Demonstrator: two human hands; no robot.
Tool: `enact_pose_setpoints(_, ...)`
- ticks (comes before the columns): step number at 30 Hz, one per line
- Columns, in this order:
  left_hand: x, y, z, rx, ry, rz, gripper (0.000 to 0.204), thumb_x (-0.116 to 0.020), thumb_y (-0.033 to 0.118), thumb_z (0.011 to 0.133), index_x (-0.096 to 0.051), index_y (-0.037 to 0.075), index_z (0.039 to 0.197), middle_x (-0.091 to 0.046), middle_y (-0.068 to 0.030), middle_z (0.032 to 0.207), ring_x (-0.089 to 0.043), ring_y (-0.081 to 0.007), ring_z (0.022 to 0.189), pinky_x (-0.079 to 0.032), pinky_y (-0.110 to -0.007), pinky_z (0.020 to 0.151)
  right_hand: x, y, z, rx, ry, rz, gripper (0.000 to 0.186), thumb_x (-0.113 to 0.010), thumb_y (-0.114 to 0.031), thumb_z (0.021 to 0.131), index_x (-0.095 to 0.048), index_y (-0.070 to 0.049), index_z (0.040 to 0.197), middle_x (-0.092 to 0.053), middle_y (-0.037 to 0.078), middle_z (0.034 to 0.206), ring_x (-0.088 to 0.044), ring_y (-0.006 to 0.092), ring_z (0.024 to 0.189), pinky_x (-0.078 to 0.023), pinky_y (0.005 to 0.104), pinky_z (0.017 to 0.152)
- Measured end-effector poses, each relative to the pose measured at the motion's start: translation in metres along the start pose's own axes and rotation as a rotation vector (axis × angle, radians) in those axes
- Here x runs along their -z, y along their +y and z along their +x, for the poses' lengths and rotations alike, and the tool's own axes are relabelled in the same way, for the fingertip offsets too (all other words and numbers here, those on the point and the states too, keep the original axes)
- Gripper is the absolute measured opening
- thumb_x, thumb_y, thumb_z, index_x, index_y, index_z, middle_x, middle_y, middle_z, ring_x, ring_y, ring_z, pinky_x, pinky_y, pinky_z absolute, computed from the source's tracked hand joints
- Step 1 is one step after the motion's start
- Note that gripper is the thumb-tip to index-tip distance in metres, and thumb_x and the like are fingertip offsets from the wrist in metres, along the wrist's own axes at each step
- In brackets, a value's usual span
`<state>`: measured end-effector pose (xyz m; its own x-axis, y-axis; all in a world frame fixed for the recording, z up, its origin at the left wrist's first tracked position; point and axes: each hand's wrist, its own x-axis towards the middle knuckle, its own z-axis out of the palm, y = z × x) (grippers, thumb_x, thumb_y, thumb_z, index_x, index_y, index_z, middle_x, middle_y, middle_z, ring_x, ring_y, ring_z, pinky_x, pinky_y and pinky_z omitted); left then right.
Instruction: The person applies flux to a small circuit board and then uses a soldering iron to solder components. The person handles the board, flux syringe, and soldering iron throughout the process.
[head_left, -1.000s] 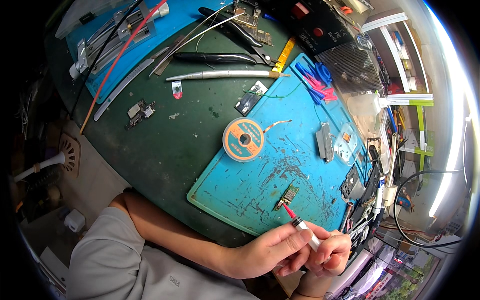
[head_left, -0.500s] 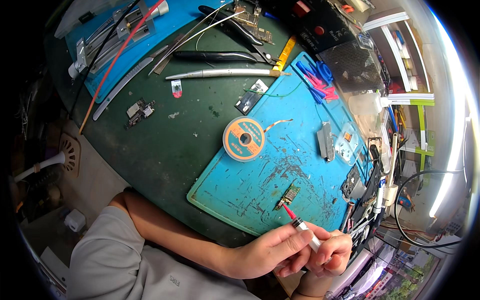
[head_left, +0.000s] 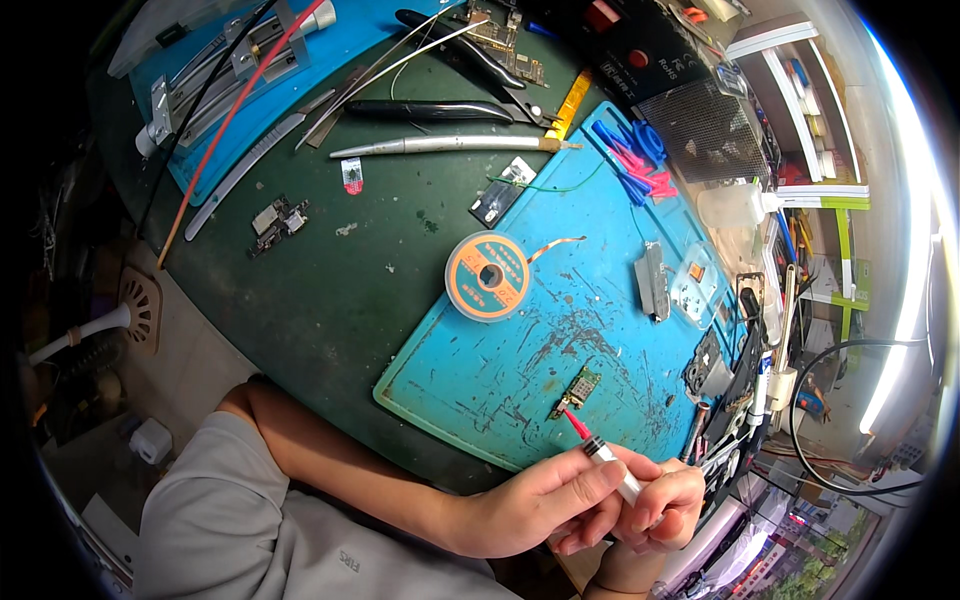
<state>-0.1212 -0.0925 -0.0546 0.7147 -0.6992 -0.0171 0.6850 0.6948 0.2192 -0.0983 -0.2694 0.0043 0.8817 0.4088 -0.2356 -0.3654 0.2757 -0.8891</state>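
Observation:
A syringe (head_left: 626,484) with a white barrel, a dark collar and a pink tapered tip slants up and left between my hands. My left hand (head_left: 540,505) is closed round the barrel, thumb on top. Wrapped about its rear end is my right hand (head_left: 668,508), whose fingers hide the back of the syringe. The pink tip meets, or hovers just over, the lower end of a small circuit board (head_left: 581,386); contact cannot be told. That board lies on a scratched blue mat (head_left: 470,380).
A spool of desoldering braid (head_left: 488,278) rests on the mat's left edge. Beyond it lie a silver knife handle (head_left: 440,147), black-handled cutters (head_left: 430,111) and a metal clamp fixture (head_left: 245,65). Blue and pink clips (head_left: 640,165) sit at the far corner. Assorted tools (head_left: 735,430) crowd the right edge.

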Motion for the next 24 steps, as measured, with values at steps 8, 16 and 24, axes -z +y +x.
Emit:
enact_pose_setpoints(8, 0.0006, 0.0023, -0.0009, -0.005, -0.015, 0.027, 0.048, -0.027, 0.035, 0.112, -0.039, 0.004, 0.147, -0.055, -0.0029, 0.076, -0.047, -0.0072, 0.060, -0.041, -0.021, 0.057, 0.0025, -0.0004, -0.0024, -0.031, 0.018, -0.032, 0.049, -0.077, -0.037, 0.090, -0.068, 0.009, 0.075, -0.060, 0.009, 0.057, -0.051, 0.0110, 0.045, -0.035, 0.0259, 0.042)
enact_pose_setpoints(16, 0.0026, 0.0007, -0.0016, -0.003, -0.041, 0.008, 0.049, -0.027, 0.036, 0.112, -0.038, 0.004, 0.147, -0.055, -0.0031, 0.077, -0.048, -0.0075, 0.061, -0.041, -0.021, 0.057, 0.0006, -0.0007, -0.0026, -0.030, 0.036, -0.042, 0.049, -0.078, -0.038, 0.088, -0.069, 0.008, 0.074, -0.060, 0.009, 0.056, -0.052, 0.0122, 0.045, -0.036, 0.0262, 0.043)
enact_pose_setpoints(24, 0.0005, 0.0039, -0.0014, 0.021, -0.047, 0.000, 0.050, -0.027, 0.036, 0.112, -0.036, 0.004, 0.148, -0.054, -0.0029, 0.078, -0.048, -0.0077, 0.062, -0.041, -0.022, 0.059, 0.0076, 0.0012, -0.0047, 0.000, 0.002, -0.086, 0.050, -0.078, -0.040, 0.088, -0.070, 0.008, 0.076, -0.066, 0.014, 0.065, -0.060, 0.0192, 0.053, -0.045, 0.0294, 0.048)
